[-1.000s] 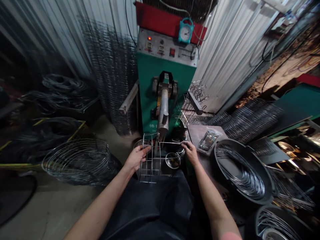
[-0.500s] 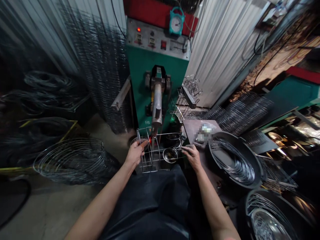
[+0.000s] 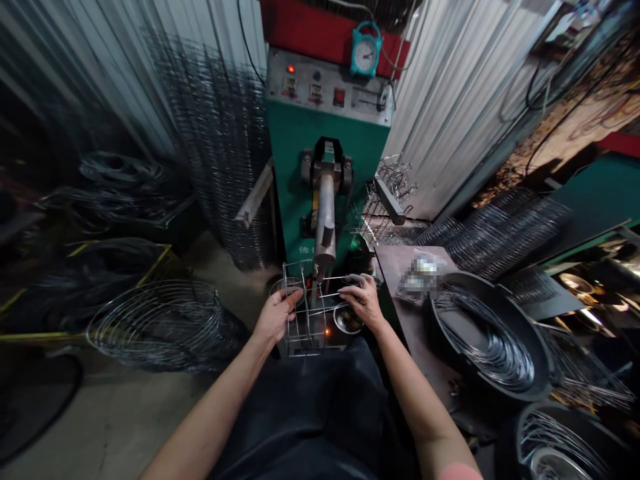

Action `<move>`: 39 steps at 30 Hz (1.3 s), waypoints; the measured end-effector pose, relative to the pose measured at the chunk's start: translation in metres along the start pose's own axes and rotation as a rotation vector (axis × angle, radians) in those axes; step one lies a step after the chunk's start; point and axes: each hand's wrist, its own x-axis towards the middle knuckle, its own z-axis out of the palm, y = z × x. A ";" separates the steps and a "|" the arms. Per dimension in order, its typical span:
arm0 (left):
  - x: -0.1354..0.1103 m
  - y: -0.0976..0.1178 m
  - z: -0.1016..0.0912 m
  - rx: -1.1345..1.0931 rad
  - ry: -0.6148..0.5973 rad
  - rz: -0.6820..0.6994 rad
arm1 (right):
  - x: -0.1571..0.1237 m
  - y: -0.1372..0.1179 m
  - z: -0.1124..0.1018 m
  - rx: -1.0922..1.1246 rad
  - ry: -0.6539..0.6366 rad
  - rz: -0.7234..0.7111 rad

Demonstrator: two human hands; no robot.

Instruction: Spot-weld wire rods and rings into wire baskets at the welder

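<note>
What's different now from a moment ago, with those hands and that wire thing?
The right hand has moved left, back onto the upper rods of the wire basket frame, after sitting off to the side. The left hand stays holding the frame. The green welding machine and the black tub of wire hoops stayed where they were.
</note>
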 end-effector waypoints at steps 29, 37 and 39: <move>0.036 0.009 0.001 -0.048 -0.044 -0.029 | 0.028 0.018 0.008 0.016 -0.049 0.021; 0.040 0.010 -0.001 -0.049 -0.052 -0.064 | 0.029 0.019 0.010 0.031 -0.079 0.037; 0.041 0.010 -0.001 -0.049 -0.058 -0.078 | 0.031 0.019 0.010 0.025 -0.082 0.037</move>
